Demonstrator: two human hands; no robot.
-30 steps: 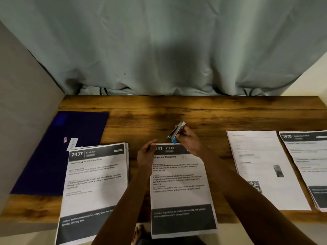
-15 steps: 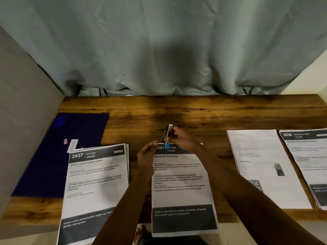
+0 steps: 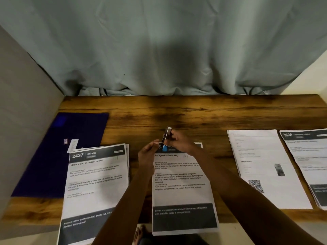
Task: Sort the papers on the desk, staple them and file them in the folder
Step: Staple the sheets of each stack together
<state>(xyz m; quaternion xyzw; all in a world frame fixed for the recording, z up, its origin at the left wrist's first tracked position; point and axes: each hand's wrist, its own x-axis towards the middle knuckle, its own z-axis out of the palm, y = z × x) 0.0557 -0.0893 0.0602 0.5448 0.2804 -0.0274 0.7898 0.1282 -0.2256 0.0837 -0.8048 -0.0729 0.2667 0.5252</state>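
Right hand [image 3: 178,141]: curled round the stapler [image 3: 167,134], at the far-left corner of the middle papers [image 3: 180,188].
Left hand [image 3: 147,154]: pinches that same corner.
Folder [image 3: 58,152]: flat at the table's [image 3: 177,112] far left.

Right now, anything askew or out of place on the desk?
Yes. The 2437 stack lies tilted, its left edge overlapping the folder, and it and the Refrigerator Restocking sheet overhang the near edge of the desk.

Matt white papers [image 3: 182,183] lie on a grained, slightly glossy wooden desk [image 3: 177,112].
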